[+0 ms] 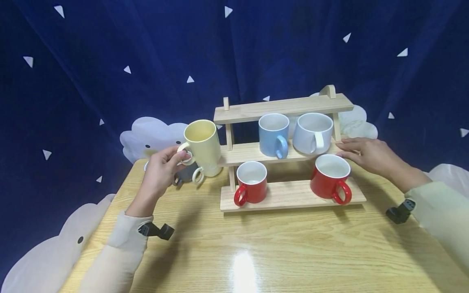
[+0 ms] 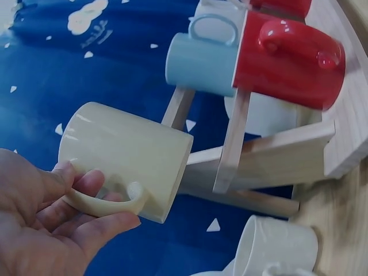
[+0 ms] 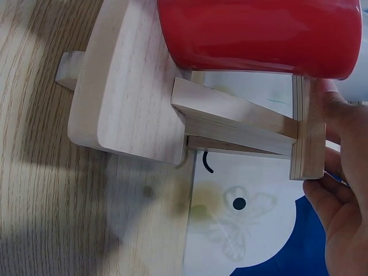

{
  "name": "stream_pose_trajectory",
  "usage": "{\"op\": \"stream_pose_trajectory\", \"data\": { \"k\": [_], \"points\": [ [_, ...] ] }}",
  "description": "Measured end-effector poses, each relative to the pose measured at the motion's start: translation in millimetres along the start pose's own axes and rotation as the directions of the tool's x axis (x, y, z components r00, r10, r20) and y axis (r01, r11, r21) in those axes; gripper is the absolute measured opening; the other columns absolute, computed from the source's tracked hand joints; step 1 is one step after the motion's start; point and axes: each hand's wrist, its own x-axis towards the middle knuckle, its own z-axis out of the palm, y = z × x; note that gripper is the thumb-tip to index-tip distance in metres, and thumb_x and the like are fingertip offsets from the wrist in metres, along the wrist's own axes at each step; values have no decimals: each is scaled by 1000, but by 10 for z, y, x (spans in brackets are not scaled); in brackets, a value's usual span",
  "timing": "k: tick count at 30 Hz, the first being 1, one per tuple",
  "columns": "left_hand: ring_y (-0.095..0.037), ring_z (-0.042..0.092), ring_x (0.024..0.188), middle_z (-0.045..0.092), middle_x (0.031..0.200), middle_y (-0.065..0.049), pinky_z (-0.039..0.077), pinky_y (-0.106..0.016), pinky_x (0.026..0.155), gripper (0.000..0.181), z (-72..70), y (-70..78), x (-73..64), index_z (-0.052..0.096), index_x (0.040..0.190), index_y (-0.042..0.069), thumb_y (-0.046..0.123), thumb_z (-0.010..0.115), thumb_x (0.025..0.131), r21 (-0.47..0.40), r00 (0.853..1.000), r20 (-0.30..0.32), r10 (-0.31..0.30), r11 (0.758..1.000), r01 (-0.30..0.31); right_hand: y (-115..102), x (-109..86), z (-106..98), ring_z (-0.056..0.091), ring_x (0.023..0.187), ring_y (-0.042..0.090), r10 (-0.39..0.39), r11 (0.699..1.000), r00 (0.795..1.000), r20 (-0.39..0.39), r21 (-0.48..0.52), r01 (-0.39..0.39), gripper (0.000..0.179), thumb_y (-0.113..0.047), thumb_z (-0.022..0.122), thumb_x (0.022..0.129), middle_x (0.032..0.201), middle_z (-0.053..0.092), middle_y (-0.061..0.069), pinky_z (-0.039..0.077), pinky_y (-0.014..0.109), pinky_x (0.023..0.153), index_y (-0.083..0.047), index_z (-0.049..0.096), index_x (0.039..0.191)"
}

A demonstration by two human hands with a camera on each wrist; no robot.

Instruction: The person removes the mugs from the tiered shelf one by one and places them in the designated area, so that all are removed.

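My left hand (image 1: 161, 169) pinches the handle of a pale yellow mug (image 1: 206, 148), holding it upright in the air left of a wooden three-tier rack (image 1: 287, 190). In the left wrist view, the thumb and fingers close on that handle. At the rack's other side, my right hand (image 1: 370, 154) grips the right end of the middle shelf, as the right wrist view shows. A light blue mug (image 1: 270, 136) and a white mug (image 1: 310, 136) stand on this shelf. Two red mugs, one left (image 1: 256, 189) and one right (image 1: 326, 181), occupy the bottom shelf.
Below the yellow mug, a cream-white mug (image 1: 212, 170) and a dark grey mug (image 1: 188, 173) stand on the wooden table (image 1: 293, 248), partly hidden. The rack's top shelf (image 1: 286, 106) holds no mugs. A dark blue curtain (image 1: 146, 49) hangs behind the table.
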Motion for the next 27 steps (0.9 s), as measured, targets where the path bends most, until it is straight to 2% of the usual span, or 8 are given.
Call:
{"op": "stream_pose_trajectory", "data": {
  "k": [6,13,19,23,27],
  "points": [
    [-24,65,105,65,115,-21,55,-25,84,39,-157,-22,-64,61,122,-5,28,55,101,75,1000,-27,-8,997,10,1,2,1,53,118,46,1,1000,1000,-2,0,-1,42,-31,72,89,127,61,22,41,65,93,-5,68,122],
    [-27,64,107,64,114,-24,54,-27,85,37,-292,-44,-117,60,122,-6,24,54,102,83,998,-66,-22,996,27,-12,-1,-10,53,119,45,7,1000,1000,11,-5,-7,42,-29,72,89,127,61,22,41,65,95,-5,67,123],
    [-21,66,101,65,110,-23,54,-24,82,36,-414,-78,-147,60,124,-6,22,54,102,87,994,-106,-10,996,19,-13,6,-10,52,120,45,9,1000,1000,16,-6,-9,42,-28,73,89,128,60,22,40,64,96,-5,67,123],
    [-16,67,98,67,106,-17,54,-22,81,38,-501,-104,-163,59,126,-7,22,54,102,97,991,-131,-21,995,34,-10,2,-5,53,119,46,3,1000,1000,8,-5,-3,42,-29,73,89,127,60,22,41,65,95,-5,68,123],
    [-12,67,93,68,101,-5,54,-20,80,40,-592,-134,-183,59,127,-5,25,54,102,134,986,-162,-37,989,60,-3,7,0,54,118,46,-11,1000,1000,-3,0,11,41,-29,73,89,126,61,22,41,65,94,-5,68,121]
  ]
}}
